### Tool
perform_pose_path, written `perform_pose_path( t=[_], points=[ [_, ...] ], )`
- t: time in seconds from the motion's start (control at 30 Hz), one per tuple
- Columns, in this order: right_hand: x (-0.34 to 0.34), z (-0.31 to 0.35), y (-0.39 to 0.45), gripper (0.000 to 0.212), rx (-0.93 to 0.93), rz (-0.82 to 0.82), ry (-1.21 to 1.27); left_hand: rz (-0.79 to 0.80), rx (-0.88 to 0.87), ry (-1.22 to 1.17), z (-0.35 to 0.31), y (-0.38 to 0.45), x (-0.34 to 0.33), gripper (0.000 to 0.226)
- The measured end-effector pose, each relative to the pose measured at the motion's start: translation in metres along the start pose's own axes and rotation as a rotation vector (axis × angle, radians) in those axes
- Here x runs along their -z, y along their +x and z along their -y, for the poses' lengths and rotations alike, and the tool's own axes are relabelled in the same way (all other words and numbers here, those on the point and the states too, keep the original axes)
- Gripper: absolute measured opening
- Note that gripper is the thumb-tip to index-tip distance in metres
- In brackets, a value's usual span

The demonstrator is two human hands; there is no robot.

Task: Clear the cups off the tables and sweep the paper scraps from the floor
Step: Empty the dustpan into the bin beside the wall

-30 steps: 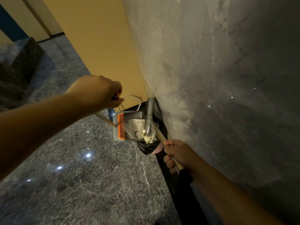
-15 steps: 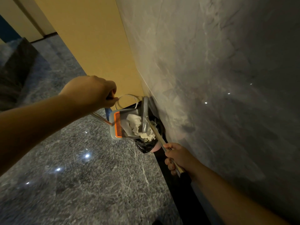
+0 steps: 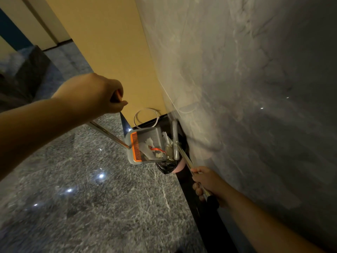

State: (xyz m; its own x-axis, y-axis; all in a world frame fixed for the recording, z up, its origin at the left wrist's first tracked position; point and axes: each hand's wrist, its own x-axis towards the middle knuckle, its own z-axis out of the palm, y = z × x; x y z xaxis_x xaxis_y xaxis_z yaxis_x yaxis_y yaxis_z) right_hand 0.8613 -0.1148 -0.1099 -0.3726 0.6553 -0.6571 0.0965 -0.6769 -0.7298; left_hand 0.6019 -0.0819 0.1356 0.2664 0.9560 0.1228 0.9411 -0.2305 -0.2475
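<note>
Against the grey wall, over the black-lined bin: left hand curled round the dustpan handle, right hand gripping the broom stick, paper scraps half emptied; next, probably, steeper tipping and brushing out.

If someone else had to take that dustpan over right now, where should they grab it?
Probably on the long metal handle, on the bare stretch between the left hand and the dustpan, coming from the open floor side. The handle slopes up clear there, while the wall, bin bag and broom crowd the pan's other side.
</note>
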Motion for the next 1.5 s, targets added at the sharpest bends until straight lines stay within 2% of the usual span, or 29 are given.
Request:
perform_pose_path(
  t=[0.23,0.4,0.53,0.67,0.9,1.1,1.23,1.37,1.5],
  points=[
    [-0.016,0.009,0.001,0.028,0.052,-0.052,0.025,-0.031,-0.026,0.021,-0.005,0.001,0.005,0.027],
    [-0.018,0.012,0.0,0.032,0.066,-0.038,0.059,0.151,-0.055,0.076,-0.022,0.003,-0.012,0.027],
    [-0.011,0.008,0.002,0.028,0.042,-0.035,0.037,0.036,-0.083,0.097,-0.019,0.011,-0.009,0.03],
    [-0.01,0.009,0.003,0.024,0.006,-0.027,0.079,0.173,-0.074,0.117,-0.028,0.001,-0.017,0.032],
    [-0.009,0.01,0.002,0.016,-0.015,-0.013,0.135,-0.015,-0.066,0.02,-0.016,0.006,0.006,0.043],
    [-0.011,0.015,-0.002,0.027,-0.009,0.005,0.117,0.041,-0.047,0.012,-0.035,0.008,-0.02,0.031],
    [-0.019,0.024,-0.01,0.033,-0.008,0.029,0.143,0.052,-0.015,0.014,-0.037,0.012,-0.034,0.03],
    [-0.025,0.03,-0.018,0.03,-0.009,0.039,0.212,0.045,0.0,0.043,-0.032,0.014,-0.034,0.031],
    [-0.023,0.031,-0.018,0.034,-0.002,0.017,0.154,0.054,-0.051,0.069,-0.028,0.018,-0.023,0.03]
  ],
)
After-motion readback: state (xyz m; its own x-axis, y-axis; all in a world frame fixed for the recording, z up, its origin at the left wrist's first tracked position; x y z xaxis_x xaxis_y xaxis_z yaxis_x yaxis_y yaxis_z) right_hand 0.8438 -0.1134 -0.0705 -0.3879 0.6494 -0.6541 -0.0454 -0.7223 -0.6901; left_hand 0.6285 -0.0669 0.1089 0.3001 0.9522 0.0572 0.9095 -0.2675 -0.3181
